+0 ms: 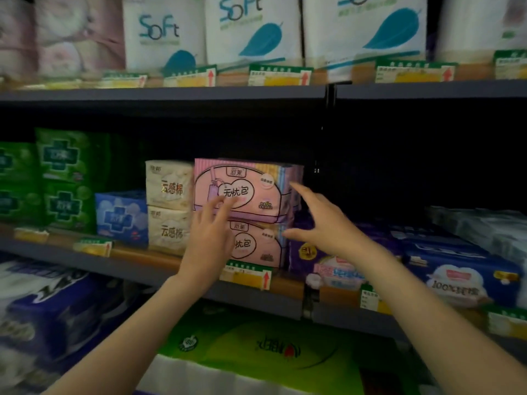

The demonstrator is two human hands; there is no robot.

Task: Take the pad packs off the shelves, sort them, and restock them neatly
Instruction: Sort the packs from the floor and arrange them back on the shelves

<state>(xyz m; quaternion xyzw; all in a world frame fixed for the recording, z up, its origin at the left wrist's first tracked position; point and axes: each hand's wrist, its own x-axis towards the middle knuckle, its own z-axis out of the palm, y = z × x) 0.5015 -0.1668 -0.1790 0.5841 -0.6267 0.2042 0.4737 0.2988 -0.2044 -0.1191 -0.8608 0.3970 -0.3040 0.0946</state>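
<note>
Two pink pad packs stand stacked on the middle shelf (159, 270): the upper pink pack (256, 181) and the lower pink pack (263, 246). My left hand (209, 240) is spread in front of them, fingertips at the upper pack's lower left face. My right hand (319, 220) is open beside the stack's right end, fingers apart, holding nothing. Left of the stack are two cream packs (169, 206), a blue pack (122, 216) and green packs (64, 178). Purple packs (310, 252) lie to the right.
White tissue bundles (251, 29) fill the top shelf, pink rolls (57, 35) at its left. Dark blue and white packs (462, 269) lie on the right of the middle shelf. The dark gap above them is open. Price tags (248, 276) line the shelf edges. Green bags (256, 346) sit below.
</note>
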